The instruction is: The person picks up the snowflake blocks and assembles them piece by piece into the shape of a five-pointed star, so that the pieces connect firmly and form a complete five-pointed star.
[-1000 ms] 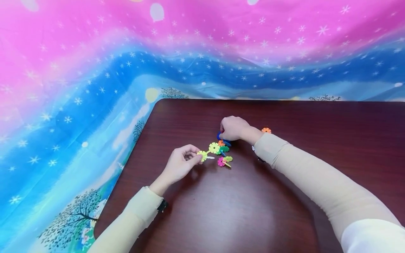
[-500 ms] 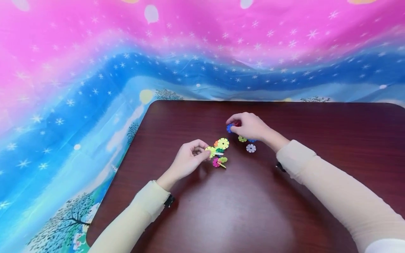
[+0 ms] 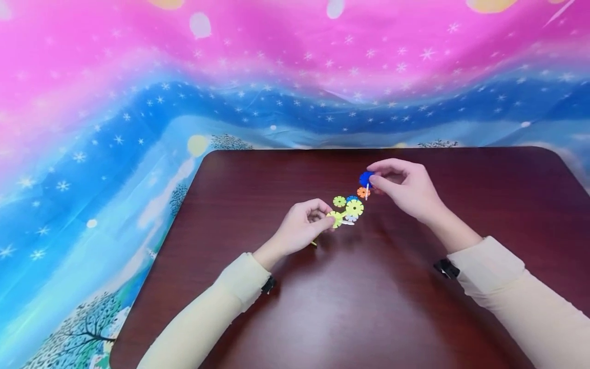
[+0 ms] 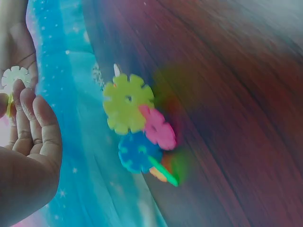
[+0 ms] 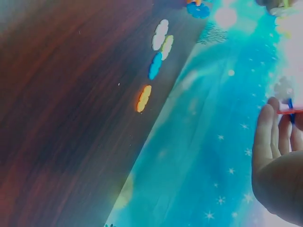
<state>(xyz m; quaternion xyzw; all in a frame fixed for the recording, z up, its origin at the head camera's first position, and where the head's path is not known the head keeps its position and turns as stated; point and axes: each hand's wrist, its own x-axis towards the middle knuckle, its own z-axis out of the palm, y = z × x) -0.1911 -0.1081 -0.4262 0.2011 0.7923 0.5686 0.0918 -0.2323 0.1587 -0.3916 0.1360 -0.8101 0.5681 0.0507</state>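
Note:
My left hand (image 3: 298, 228) pinches a yellow-green snowflake disc (image 3: 334, 219). Joined to it are a second yellow-green disc (image 3: 354, 208) and a white disc (image 3: 348, 223) seen edge-on. To the right and a little farther away, my right hand (image 3: 407, 189) pinches a dark blue snowflake disc (image 3: 365, 179), with a white one edge-on below it. The right wrist view also shows a red disc (image 5: 289, 111) at those fingertips. Both hands are raised above the table with their pieces apart. Part of each held piece is hidden behind fingers.
An orange disc (image 3: 363, 192), a blue disc (image 3: 352, 198) and a yellow-green disc (image 3: 339, 201) lie on the dark wooden table (image 3: 276, 179). A cluster with a pink disc (image 4: 160, 128) lies below my left hand. A patterned cloth (image 3: 138, 128) hangs behind the table.
My right hand has lifted the dark blue disc from beside the cluster and carried it right. My left hand has moved right with its yellow-green piece. The head view has turned right.

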